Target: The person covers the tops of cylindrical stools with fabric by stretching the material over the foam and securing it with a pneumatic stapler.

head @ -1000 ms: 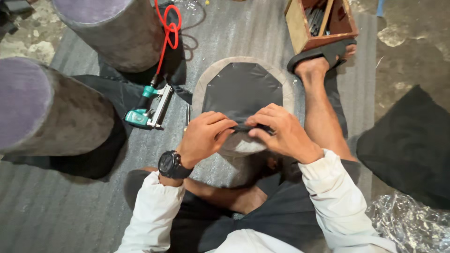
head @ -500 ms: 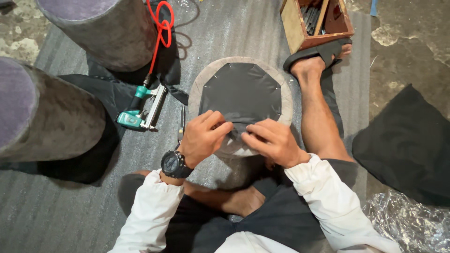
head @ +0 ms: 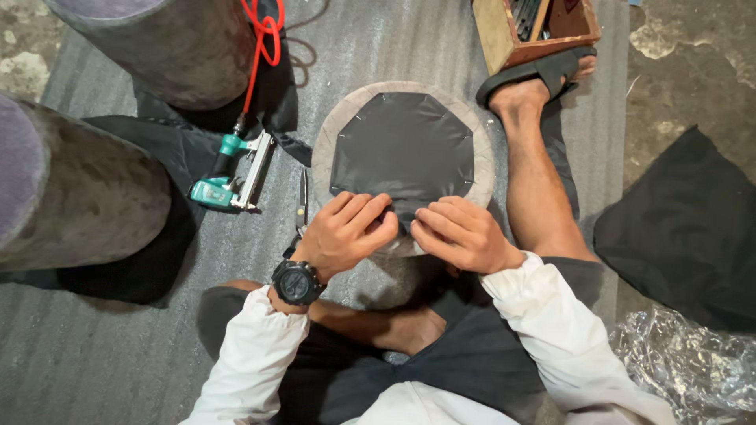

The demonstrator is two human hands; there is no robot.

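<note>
A round upholstered stool lies bottom up between my legs, with a black fabric cover fixed over its underside. My left hand, with a black watch on its wrist, pinches the near edge of that black fabric. My right hand presses and grips the same edge right beside it. Both hands meet at the stool's near rim.
A teal pneumatic staple gun on a red hose lies left of the stool, and scissors lie between them. Two grey cylindrical stools stand at the left. A wooden tool box sits at the top, black fabric and clear plastic at the right.
The view has shifted slightly. My two hands have drawn closer together on the near edge of the black fabric.
</note>
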